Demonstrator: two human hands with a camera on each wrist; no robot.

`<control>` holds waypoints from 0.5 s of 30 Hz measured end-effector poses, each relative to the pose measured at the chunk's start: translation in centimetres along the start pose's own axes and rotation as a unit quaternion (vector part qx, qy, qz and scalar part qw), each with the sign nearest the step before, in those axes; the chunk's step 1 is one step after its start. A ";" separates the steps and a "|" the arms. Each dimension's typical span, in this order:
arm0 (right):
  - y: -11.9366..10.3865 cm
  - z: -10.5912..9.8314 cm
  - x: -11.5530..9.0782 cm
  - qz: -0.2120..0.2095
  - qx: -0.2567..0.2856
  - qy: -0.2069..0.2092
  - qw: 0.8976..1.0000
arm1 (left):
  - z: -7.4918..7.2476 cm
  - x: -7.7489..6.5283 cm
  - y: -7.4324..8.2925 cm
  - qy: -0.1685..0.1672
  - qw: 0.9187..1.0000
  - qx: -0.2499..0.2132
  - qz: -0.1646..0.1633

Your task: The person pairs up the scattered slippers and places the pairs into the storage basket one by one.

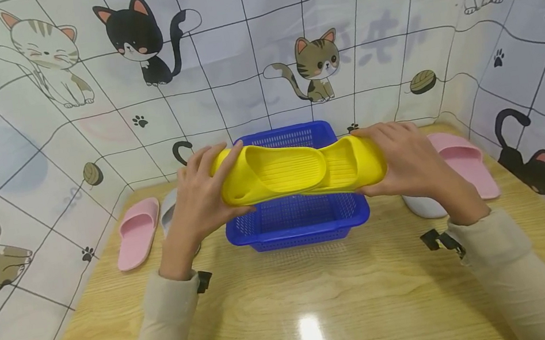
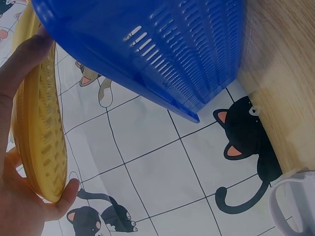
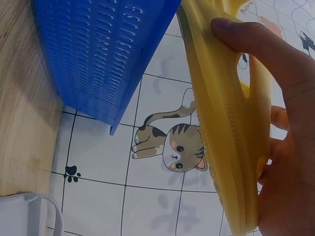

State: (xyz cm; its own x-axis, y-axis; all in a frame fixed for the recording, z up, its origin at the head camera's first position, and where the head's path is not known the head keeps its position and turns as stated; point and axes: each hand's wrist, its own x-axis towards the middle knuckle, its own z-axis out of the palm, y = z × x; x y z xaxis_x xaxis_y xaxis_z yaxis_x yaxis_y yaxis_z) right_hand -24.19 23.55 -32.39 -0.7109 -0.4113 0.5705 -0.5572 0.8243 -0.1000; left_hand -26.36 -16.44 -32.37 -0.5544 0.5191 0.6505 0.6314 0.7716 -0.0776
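My left hand (image 1: 196, 195) grips a yellow slipper (image 1: 243, 185) by its toe end, fingers over the top and thumb below. Another yellow slipper (image 1: 368, 162) is gripped at its toe by my right hand (image 1: 404, 162). The two slippers lie end to end, heels overlapping in the middle, soles down and raised over a blue plastic basket (image 1: 299, 232). In the left wrist view the patterned sole of a yellow slipper (image 2: 49, 147) shows beside the basket's slotted wall (image 2: 197, 54). Only part of the basket's inside shows under the slippers.
A pink slipper (image 1: 139, 232) and a partly hidden grey-white slipper (image 1: 167, 208) lie left of the basket. To its right lie a white slipper (image 1: 424, 207) and another pink slipper (image 1: 465, 166). Behind the wooden table (image 1: 251, 312) stands a cat-patterned wall covering (image 1: 230, 54).
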 end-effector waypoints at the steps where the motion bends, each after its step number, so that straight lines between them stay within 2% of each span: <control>1: 0.0 0.0 0.0 0.001 -0.001 0.000 1.000 | 0.0 0.0 0.1 0.000 1.000 0.000 0.001; 15: -0.1 -0.1 0.0 0.000 -0.002 -0.001 1.000 | -0.1 0.0 0.4 -0.007 1.000 0.004 -0.007</control>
State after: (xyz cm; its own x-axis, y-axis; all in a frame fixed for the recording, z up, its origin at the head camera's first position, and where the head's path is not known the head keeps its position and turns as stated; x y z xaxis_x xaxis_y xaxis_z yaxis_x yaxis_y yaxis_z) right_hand -24.08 23.52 -32.33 -0.7109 -0.4126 0.5695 -0.5558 0.8258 -0.0955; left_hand -26.03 -16.13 -32.29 -0.5715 0.5131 0.6404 0.6186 0.7821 -0.0746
